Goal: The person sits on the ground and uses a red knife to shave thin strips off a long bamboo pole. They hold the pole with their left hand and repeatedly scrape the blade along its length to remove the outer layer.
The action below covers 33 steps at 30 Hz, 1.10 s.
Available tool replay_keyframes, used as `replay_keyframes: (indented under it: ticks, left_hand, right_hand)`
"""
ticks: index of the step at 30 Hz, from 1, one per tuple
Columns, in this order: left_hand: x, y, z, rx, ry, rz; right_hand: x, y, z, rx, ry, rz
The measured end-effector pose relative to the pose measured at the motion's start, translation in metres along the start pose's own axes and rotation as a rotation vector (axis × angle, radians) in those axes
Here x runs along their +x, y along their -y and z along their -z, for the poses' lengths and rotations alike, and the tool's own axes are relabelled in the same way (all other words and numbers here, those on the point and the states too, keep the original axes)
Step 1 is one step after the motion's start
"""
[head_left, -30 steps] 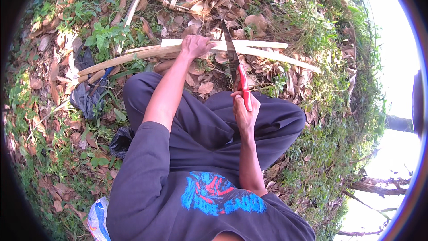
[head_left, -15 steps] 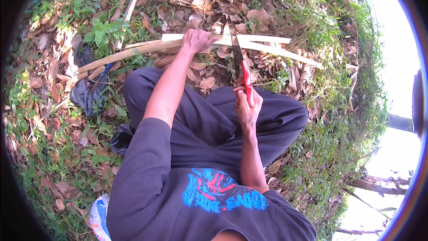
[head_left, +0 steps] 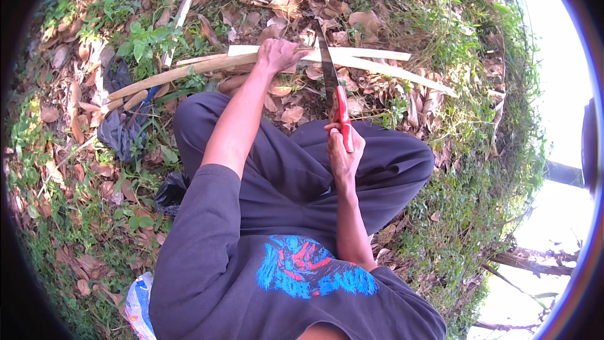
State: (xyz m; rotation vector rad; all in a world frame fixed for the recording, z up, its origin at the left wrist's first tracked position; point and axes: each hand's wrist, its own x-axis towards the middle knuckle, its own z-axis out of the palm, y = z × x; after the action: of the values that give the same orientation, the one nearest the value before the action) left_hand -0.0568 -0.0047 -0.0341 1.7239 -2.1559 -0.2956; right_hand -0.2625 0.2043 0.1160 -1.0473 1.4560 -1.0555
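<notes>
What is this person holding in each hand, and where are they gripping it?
The right hand grips a saw by its red handle. The left hand presses down on pale split bamboo strips near their middle.

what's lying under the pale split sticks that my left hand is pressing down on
Under the pale sticks lie dry brown leaves and patches of grass. The left hand covers the spot it presses, so what lies directly beneath there is hidden.
</notes>
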Motion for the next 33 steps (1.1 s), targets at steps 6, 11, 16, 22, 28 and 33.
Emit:
replay_keyframes:
  ticks: [6, 11, 16, 22, 28, 33]
  left_hand:
    - [-0.001, -0.004, 0.005, -0.019, 0.006, 0.003]
    - [0.000, -0.002, 0.003, -0.038, 0.003, -0.004]
    - [0.001, -0.002, 0.001, 0.018, 0.028, 0.025]
    - [0.000, 0.000, -0.006, -0.027, -0.104, -0.021]
    - [0.003, -0.005, -0.002, -0.021, -0.044, -0.008]
    - [0.001, 0.002, -0.005, 0.006, -0.105, -0.059]
  right_hand:
    - [-0.003, 0.000, 0.001, 0.038, -0.014, -0.015]
    - [-0.007, 0.004, 0.000, 0.044, -0.031, -0.011]
    - [-0.005, 0.007, 0.001, 0.019, -0.022, -0.009]
    - [0.001, -0.005, 0.001, 0.008, -0.009, 0.019]
    - [0.012, 0.001, 0.001, -0.013, 0.004, -0.005]
    - [0.005, 0.006, 0.001, 0.026, 0.033, 0.002]
